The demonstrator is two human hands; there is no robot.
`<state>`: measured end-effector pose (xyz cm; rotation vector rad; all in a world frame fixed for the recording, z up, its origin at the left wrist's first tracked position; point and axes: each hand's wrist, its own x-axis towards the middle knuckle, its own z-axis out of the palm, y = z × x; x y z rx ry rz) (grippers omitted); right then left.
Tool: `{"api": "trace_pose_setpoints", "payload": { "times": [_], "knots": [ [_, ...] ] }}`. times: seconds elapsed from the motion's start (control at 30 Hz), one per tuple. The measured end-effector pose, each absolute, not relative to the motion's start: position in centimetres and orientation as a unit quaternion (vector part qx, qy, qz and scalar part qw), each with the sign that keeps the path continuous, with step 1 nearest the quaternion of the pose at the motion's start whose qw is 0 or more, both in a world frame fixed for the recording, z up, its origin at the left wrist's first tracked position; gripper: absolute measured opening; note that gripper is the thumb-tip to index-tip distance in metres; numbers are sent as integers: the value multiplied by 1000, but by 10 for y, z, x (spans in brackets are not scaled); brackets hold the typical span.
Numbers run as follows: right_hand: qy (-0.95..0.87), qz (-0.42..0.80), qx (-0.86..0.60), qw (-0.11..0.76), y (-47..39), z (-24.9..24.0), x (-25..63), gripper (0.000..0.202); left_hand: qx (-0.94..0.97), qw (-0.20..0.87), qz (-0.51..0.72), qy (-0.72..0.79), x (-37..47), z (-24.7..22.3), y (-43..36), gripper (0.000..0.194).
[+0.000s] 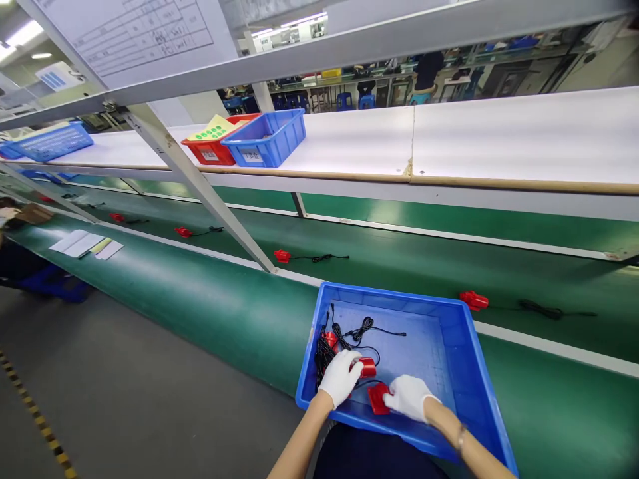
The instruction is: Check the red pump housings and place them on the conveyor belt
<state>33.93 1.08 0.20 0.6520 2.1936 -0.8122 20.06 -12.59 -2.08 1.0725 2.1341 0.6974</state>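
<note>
Inside a large blue plastic bin (444,346) are both my hands, in white gloves. My left hand (342,378) is closed on a red plastic part (368,367) over the bin's left side. Closer to the front wall, my right hand (410,397) grips a second red plastic part (379,399) by its right edge. Black cables (324,359) lie bundled along the left wall, with another red piece (330,340) among them. One tied black cable (364,326) stretches toward the bin's middle.
Behind the bin, a green conveyor belt carries spaced red parts with cables, including a near one (473,301) and one farther left (282,256). A white shelf (359,143) above holds a blue tray (279,133) and a red tray (210,152). A slanted metal post (200,189) stands left.
</note>
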Motion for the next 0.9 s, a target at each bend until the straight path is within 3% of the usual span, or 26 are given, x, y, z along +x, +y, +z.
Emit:
{"api": "trace_pose_setpoints", "payload": {
  "times": [0.13,0.37,0.53,0.63,0.9],
  "knots": [
    [798,-460,263,287,58,40,381,52,415,376,344,753,224,-3,-111,46],
    [723,-612,288,144,82,95,391,60,384,470,582,541,258,57,-77,100],
    [690,-625,364,17,72,122,380,57,178,486,629,581,265,89,-58,66],
    [728,-558,394,-54,61,128,379,47,64,522,672,522,269,99,-52,71],
    [797,-477,367,-51,24,117,380,40,43,431,730,529,281,115,-54,53]
  ]
}}
